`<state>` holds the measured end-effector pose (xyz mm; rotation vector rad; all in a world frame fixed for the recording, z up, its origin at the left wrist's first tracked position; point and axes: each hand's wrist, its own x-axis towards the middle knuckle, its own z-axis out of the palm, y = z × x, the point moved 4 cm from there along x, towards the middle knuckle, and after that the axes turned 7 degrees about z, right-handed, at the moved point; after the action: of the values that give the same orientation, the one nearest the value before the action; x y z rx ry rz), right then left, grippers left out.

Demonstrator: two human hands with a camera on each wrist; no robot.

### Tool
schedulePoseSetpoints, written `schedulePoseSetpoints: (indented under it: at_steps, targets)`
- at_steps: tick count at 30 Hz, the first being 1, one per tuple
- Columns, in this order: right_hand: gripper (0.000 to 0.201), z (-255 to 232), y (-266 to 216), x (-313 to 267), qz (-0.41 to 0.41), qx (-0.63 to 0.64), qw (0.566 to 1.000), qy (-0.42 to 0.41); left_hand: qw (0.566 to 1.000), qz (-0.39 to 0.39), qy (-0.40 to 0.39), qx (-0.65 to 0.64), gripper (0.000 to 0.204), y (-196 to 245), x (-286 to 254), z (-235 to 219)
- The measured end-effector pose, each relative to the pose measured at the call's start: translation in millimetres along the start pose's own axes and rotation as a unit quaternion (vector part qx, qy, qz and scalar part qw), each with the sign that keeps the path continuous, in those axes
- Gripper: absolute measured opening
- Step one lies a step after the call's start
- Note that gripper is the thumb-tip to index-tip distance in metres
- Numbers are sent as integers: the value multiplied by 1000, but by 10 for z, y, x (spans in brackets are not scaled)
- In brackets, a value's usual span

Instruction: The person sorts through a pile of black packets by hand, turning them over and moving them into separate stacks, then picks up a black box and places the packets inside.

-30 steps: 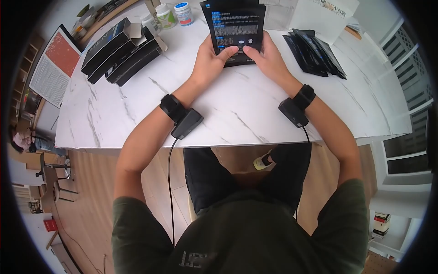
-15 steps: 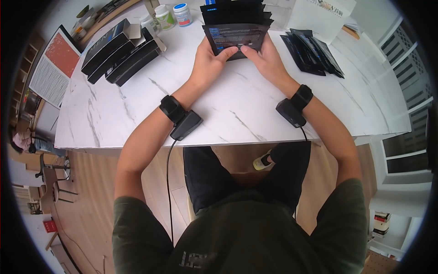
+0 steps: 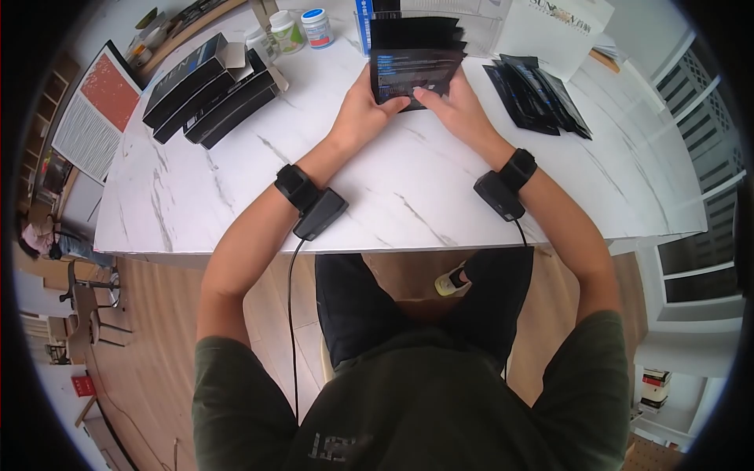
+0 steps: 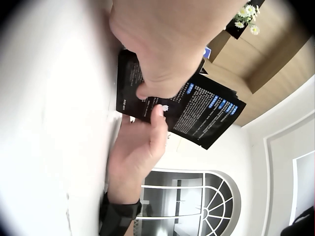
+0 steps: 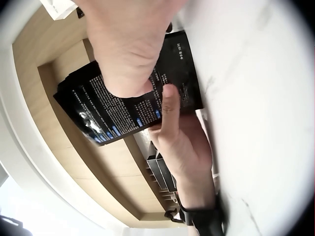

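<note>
A stack of black flat sachets (image 3: 415, 72) with white and blue print stands on edge near the table's far side. My left hand (image 3: 366, 108) grips its left side, thumb across the front face. From the right, my right hand (image 3: 462, 111) holds the other edge, and its thumb tip lies close to the left one. The left wrist view shows the lower end of the printed sachets (image 4: 197, 110) right at the tabletop. In the right wrist view several layered edges show at the stack's top (image 5: 74, 81); the fingers behind it are mostly hidden.
More black sachets (image 3: 538, 98) lie in a fanned pile at right, before a white paper bag (image 3: 554, 31). Black cartons (image 3: 212, 94) lie at left, with white bottles (image 3: 316, 28) behind them. A clear container (image 3: 479, 30) and a blue box (image 3: 364, 23) stand beyond the stack.
The sachets have gone from one aligned stack to a spread one, with rear sachets showing above the front one. Since half a second ago the stack has shifted slightly right. Both hands keep hold.
</note>
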<state>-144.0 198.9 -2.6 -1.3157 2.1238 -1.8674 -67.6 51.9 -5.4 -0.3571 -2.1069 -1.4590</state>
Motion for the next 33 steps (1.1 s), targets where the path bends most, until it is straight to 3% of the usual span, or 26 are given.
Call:
schedulePoseSetpoints:
  at_steps: [4, 17, 24, 26, 28, 29, 30, 32, 33]
  targets:
    - [54, 18, 115, -4, 47, -28, 998, -5, 999, -40, -7, 15, 47, -162, -10, 5]
    - [46, 24, 169, -53, 52, -23, 997, 46, 995, -79, 11, -58, 33, 20, -69, 103]
    - [48, 39, -109, -194, 132, 120, 984, -5, 960, -206, 10, -189, 32, 313, -201, 135]
    - [53, 14, -203, -299, 253, 144, 954, -75, 977, -138, -39, -159, 30, 370, -222, 84]
    - [59, 15, -188, -316, 177, 112, 966, -150, 954, -132, -268, -9, 35, 355, -399, 10]
    - [60, 13, -166, -356, 134, 29, 974, -182, 937, -131, -322, 28, 36, 333, -382, -6]
    - [59, 38, -109, -384, 169, 79, 968, -171, 916, -129, -374, 64, 36, 314, -409, -25]
    - [57, 87, 6, -445, 234, 180, 945, -138, 945, -122, -300, 39, 34, 239, -576, 12]
    - [56, 49, -36, -324, 168, 88, 972, -141, 957, -116, -263, 27, 32, 298, -455, 30]
